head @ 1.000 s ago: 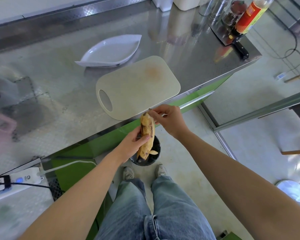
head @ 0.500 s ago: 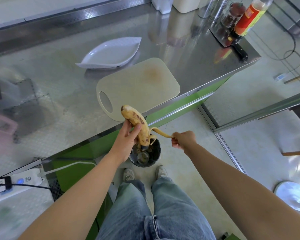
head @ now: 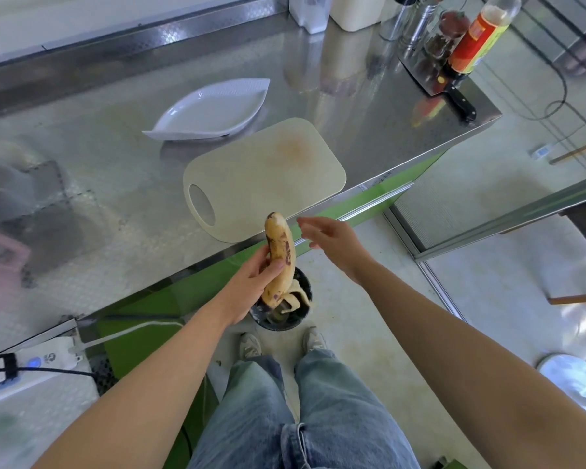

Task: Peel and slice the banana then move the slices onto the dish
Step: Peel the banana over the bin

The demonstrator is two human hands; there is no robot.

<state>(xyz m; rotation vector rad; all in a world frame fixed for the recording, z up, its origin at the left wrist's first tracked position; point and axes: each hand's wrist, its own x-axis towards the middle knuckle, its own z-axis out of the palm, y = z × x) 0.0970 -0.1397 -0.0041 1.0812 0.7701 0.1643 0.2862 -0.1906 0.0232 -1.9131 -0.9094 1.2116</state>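
Observation:
My left hand (head: 254, 279) grips a spotted yellow banana (head: 279, 247) upright, just off the counter's front edge and over a black bin (head: 283, 318) on the floor. Strips of peel (head: 296, 296) hang from the banana's lower end into the bin. My right hand (head: 332, 240) hovers just right of the banana's tip with fingers spread and holds nothing. A beige cutting board (head: 261, 174) lies on the steel counter ahead, and a white leaf-shaped dish (head: 210, 111) sits behind it. A black-handled knife (head: 454, 99) lies at the counter's far right.
Bottles and jars, including a red-labelled bottle (head: 474, 45), stand at the back right corner of the counter. A white power strip (head: 31, 362) with cables lies at the lower left. My legs and shoes are below the bin.
My right hand pulled a strip of peel down off the banana, let it go over the bin, and has come back up beside the banana's tip, now open. The left hand keeps holding the banana.

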